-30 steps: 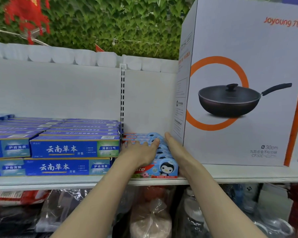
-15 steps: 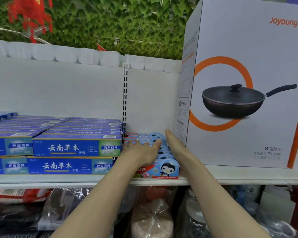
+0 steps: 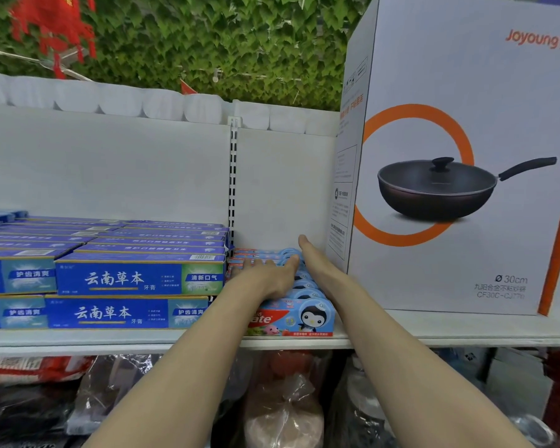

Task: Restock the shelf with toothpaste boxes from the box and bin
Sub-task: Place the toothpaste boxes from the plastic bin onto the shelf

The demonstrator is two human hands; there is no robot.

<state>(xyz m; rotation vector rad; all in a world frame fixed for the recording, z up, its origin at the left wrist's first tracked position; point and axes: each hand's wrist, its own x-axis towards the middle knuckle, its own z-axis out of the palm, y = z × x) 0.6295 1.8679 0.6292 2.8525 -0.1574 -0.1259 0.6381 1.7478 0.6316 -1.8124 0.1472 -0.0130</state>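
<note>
Both hands (image 3: 296,274) flat, arms outstretched

White shelf (image 3: 434,328) carrying toothpaste and a cookware box

At the left, blue toothpaste boxes (image 3: 136,279) lie flat in stacks 2 high, rows running back to the rear panel. Just beside them sits a row of children's Colgate toothpaste boxes (image 3: 304,315), penguin picture facing front. At the right stands a large Joyoung wok box (image 3: 466,92), upright, close against that row.
</note>
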